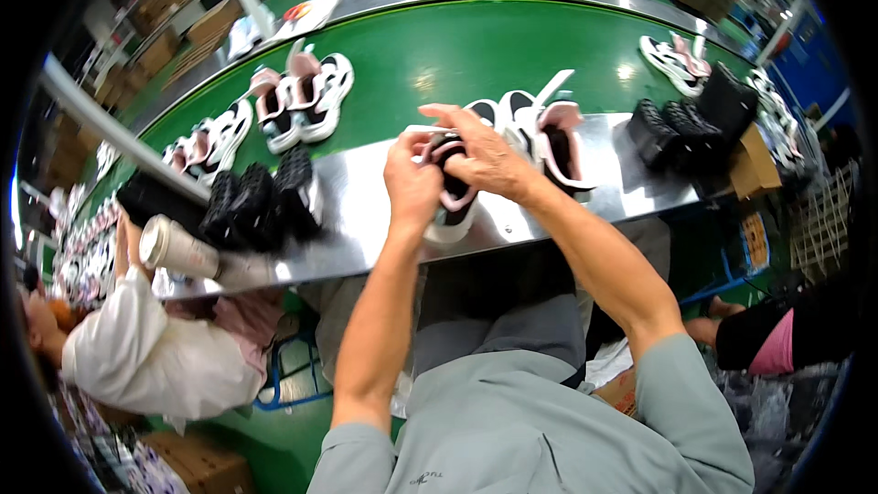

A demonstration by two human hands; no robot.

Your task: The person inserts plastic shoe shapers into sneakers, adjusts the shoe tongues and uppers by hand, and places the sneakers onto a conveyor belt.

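Note:
On the steel ledge in front of me stands a white sneaker (449, 227) with a dark, pink-edged opening, its heel end towards me. My left hand (413, 181) is closed on the left side of its collar. Opposite, my right hand (494, 160) grips the collar and tongue area, with the thumb at the opening; its fingers hide much of the upper. Just right of my hands stands another sneaker (561, 151), white with a pink lining. A white strap or tongue (554, 87) sticks up beside it, and part of a further shoe is hidden behind my right hand.
A green conveyor belt (430, 46) runs beyond the steel ledge (366, 206), carrying pairs of sneakers (311, 96). Black shoe-shaped blocks (265, 201) stand left, more black blocks (677, 128) right. A white cup (178, 247) is near a co-worker in white (165, 352).

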